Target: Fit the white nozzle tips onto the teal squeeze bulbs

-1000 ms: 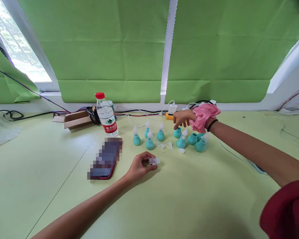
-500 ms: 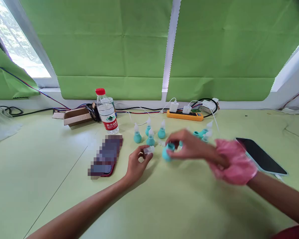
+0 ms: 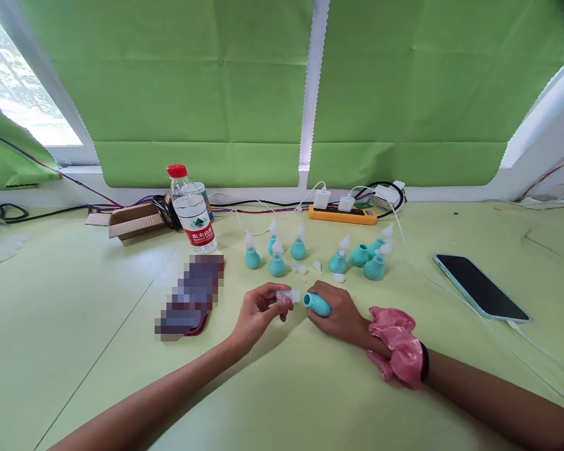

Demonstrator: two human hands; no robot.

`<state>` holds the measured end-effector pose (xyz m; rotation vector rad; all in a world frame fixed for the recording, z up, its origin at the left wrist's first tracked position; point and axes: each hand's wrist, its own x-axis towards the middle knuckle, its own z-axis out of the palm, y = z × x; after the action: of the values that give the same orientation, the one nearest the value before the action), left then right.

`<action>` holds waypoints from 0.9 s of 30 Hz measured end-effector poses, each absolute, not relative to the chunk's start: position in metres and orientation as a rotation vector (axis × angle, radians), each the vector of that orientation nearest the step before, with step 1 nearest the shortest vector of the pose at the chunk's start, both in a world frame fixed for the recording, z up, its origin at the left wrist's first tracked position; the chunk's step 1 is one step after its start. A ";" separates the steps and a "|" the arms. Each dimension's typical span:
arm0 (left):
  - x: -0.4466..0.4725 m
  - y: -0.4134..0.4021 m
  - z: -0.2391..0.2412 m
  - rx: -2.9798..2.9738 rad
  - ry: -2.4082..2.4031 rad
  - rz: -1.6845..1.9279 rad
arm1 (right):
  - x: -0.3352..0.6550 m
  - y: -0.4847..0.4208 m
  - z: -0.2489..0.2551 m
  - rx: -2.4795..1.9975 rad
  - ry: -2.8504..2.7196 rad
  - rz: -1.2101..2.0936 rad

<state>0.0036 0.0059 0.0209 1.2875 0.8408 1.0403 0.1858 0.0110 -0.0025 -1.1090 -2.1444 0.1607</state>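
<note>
So the right hand (image 3: 338,316) is in from the far group now, fingers wrapped around a teal bulb (image 3: 318,305), open mouth pointing left. Left hand (image 3: 258,316) is pinching a small clear piece (image 3: 289,295) between thumb and fingers, just beside that mouth with a slight gap. Meaning both parts are in hand and basically face to face, not joined. Both forearms angle in from the near corners, right wrist low with a pink scrunchie (image 3: 397,347) on it. Farther out there's a loose bunch of tipped bulbs (image 3: 277,267), one open bulb (image 3: 359,255) on the right, and some clear scraps (image 3: 299,269) between.
</note>
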 end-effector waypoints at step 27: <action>0.002 -0.003 0.036 1.841 0.877 0.767 | 0.186 0.002 0.020 -1.066 -2.220 1.088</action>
<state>0.0020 -0.0034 0.0361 1.8414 0.8767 0.7670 0.1859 0.0022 0.0204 -1.0662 -2.2204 1.0880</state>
